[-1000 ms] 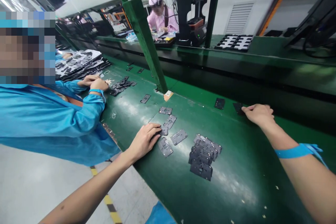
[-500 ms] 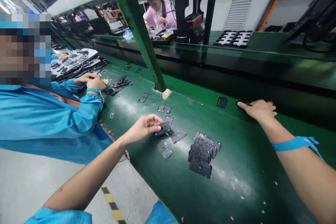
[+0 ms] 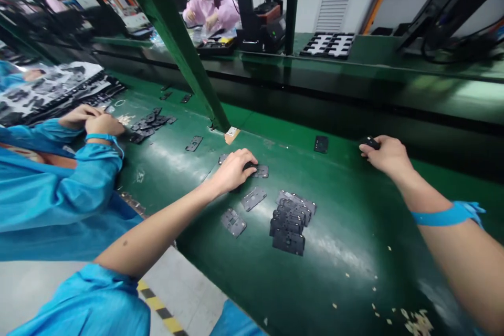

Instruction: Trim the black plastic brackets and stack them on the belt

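Note:
My left hand (image 3: 233, 170) is low over the green bench, fingers closed on a thin black plastic plate (image 3: 249, 165), mostly hidden by the hand. Just right of its fingertips, a grey-black plate (image 3: 262, 171) lies on the bench. Two more loose plates, one (image 3: 254, 199) nearer the stack and one (image 3: 233, 221) closer to me, lie below the hand. An overlapping stack of black plates (image 3: 289, 241) fans out at the centre. Far right, my right hand (image 3: 388, 155) pinches a small black part (image 3: 370, 143). Left of it, a single black plate (image 3: 321, 144) lies flat.
A co-worker's hands (image 3: 103, 122) are beside a pile of black parts (image 3: 151, 123) at left. A green post (image 3: 185, 58) rises from the bench (image 3: 334, 283). Small pale scraps (image 3: 418, 321) lie at lower right. Someone in pink (image 3: 214, 10) sits behind.
My left hand has moved with its black plate up the bench, toward the post. My right hand has gone from spread fingers to a pinch on a black part. The camera view has shifted.

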Tool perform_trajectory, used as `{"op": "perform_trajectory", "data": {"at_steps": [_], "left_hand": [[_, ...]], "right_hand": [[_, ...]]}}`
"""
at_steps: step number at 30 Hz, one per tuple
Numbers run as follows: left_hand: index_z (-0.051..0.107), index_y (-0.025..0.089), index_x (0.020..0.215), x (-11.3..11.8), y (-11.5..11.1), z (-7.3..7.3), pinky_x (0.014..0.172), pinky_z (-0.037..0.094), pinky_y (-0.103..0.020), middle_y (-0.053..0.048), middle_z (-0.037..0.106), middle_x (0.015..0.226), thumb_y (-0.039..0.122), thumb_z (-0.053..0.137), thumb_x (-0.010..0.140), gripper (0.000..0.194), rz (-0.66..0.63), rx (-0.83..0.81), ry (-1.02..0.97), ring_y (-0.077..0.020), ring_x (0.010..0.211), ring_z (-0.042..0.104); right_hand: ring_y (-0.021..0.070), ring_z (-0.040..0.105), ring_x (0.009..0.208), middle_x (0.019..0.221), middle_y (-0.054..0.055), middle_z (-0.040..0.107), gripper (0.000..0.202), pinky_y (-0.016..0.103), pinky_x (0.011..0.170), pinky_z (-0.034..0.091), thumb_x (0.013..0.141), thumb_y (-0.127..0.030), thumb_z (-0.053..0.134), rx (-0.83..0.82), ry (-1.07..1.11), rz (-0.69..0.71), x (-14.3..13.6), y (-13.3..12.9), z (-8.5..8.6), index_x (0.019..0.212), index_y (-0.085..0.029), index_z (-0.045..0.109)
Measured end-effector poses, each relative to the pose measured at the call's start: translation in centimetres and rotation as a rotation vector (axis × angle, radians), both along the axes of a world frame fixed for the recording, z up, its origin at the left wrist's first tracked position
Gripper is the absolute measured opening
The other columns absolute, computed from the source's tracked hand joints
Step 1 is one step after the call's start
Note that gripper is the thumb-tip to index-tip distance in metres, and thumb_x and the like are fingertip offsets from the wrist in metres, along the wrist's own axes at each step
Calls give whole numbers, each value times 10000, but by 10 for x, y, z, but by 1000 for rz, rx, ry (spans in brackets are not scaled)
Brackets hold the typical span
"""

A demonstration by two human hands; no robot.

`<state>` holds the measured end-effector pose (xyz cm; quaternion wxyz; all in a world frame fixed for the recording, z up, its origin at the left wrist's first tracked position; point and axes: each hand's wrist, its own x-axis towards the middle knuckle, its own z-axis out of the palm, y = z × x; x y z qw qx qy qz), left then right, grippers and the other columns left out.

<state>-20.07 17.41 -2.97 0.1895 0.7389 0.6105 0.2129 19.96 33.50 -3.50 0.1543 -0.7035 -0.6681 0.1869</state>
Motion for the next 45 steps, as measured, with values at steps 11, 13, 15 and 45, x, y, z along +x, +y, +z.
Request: {"op": "perform_trajectory", "data": {"at_steps": [11,13,15,45], "left_hand": [[749,196,1155,30,-79,8,1109,464,-557,-143,720,1320,298,579,1074,214,-260,49,37,-338,1273,638],[718,221,1225,53,-98,20,1051,521,-478,-111,745,1234,332,597,1069,226,-216,-17,-192,-285,1160,688],[654,244,1337,84,-118,34,914,577,-376,-71,766,1105,364,642,1047,314,-255,-219,-488,-227,999,720],[549,251,1118,191,-188,36,581,439,-270,14,514,723,407,357,1149,250,-313,-417,-824,-162,600,496]], "right_hand": [[198,639,603,700,21,691,335,312,554,513,1018,-564,572,-172,445,353,26,-213,71,938,-251,659],[182,668,606,755,0,720,261,288,547,539,1058,-466,555,-277,564,352,10,-260,75,1227,-274,611],[177,694,627,749,-14,710,231,276,560,570,1057,-388,569,-280,663,310,-10,-294,74,1259,-276,563],[296,808,847,1060,39,811,511,453,644,711,883,-13,703,602,555,-32,-29,-384,16,1225,-383,786]]}}
